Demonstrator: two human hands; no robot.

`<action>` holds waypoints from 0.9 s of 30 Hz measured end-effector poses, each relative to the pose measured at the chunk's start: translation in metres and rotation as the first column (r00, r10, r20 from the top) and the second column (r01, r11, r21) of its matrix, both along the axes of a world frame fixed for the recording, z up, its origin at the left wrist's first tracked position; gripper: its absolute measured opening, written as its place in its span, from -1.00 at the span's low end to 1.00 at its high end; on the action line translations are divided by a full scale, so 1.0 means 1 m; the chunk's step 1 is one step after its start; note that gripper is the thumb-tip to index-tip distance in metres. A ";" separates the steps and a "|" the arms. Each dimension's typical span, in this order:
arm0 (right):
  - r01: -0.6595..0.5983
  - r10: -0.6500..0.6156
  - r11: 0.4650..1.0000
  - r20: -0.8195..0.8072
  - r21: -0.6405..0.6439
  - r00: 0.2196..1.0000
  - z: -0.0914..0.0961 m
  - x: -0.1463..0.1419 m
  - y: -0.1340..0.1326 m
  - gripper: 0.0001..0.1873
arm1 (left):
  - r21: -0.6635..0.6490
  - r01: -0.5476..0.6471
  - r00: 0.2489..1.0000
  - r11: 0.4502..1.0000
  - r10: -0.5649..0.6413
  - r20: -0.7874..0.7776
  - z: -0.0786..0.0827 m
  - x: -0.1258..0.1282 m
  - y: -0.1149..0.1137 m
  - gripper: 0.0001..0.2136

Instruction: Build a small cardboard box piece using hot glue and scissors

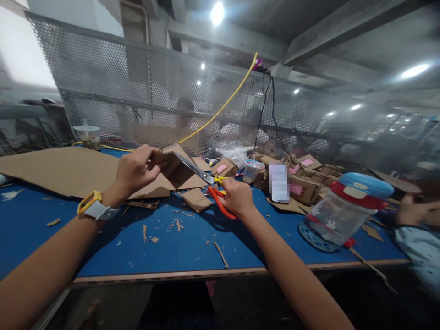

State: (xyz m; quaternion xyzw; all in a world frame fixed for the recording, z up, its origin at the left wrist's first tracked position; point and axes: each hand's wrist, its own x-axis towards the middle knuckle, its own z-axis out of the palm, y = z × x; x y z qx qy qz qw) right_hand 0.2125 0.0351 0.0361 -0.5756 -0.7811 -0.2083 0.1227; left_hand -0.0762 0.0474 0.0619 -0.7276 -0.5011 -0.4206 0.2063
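My left hand (139, 167) pinches a small brown cardboard piece (178, 173) and holds it up above the blue table. In my right hand (238, 197) are scissors (220, 201) with red and yellow handles. Their metal blades point left and lie along the upper edge of the cardboard piece. Whether the blades are parted there, I cannot tell. Just below the scissors, a folded cardboard piece (197, 200) lies on the table. A large flat cardboard sheet (68, 169) spreads out under and behind my left hand.
Cardboard scraps (178, 224) litter the blue table (137, 256). A clear bottle (330, 224) with a blue lid stands at right, beside a co-worker's hand (412, 211). Behind are a plastic cup (253, 172), a phone (279, 182), piled cardboard pieces (305, 183) and a perforated metal screen (113, 91).
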 end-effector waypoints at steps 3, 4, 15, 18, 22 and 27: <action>-0.004 0.004 1.000 0.003 -0.020 1.000 0.001 -0.001 -0.001 -0.35 | -0.014 0.004 1.000 1.000 -0.004 0.004 0.000 0.000 0.000 -0.78; -0.008 0.008 1.000 0.001 -0.023 1.000 0.001 -0.001 -0.002 -0.36 | -0.018 0.006 1.000 1.000 -0.006 0.006 0.000 -0.001 0.000 -0.78; -0.191 0.186 0.982 -0.186 -0.006 0.965 -0.017 0.000 0.014 -0.31 | -0.019 -0.017 1.000 1.000 0.017 0.006 0.006 -0.002 -0.002 -0.84; -0.171 0.158 0.983 -0.162 -0.071 0.974 -0.018 -0.003 0.012 -0.27 | -0.015 -0.025 1.000 1.000 0.025 -0.009 0.006 -0.002 -0.003 -0.87; -0.032 0.026 0.990 -0.046 -0.138 0.999 -0.011 -0.010 0.004 -0.31 | -0.003 -0.037 0.997 0.999 0.036 -0.069 0.005 -0.002 -0.004 -0.92; 0.045 -0.039 0.988 0.041 -0.147 0.998 -0.001 -0.011 -0.004 -0.53 | -0.026 -0.058 0.995 0.998 0.056 -0.089 0.004 -0.002 -0.004 -0.91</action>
